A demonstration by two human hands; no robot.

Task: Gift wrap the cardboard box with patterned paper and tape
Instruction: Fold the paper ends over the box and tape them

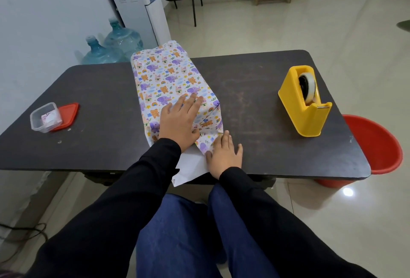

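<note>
A long box wrapped in white patterned paper point(165, 73) with purple elephants and orange bears lies lengthwise across the middle of the dark table point(250, 98). My left hand point(178, 121) presses flat on the top of the box near its close end, fingers straight. My right hand point(224, 155) lies flat on the table and presses the paper's side flap down at the close right corner. The paper's white underside point(190, 168) sticks out past the table's front edge. The cardboard itself is hidden under the paper.
A yellow tape dispenser point(305, 102) with a tape roll stands on the table's right side. A clear plastic tub point(45, 118) and its red lid point(67, 114) sit at the left. A red bucket point(377, 149) stands on the floor to the right; water jugs point(113, 47) behind.
</note>
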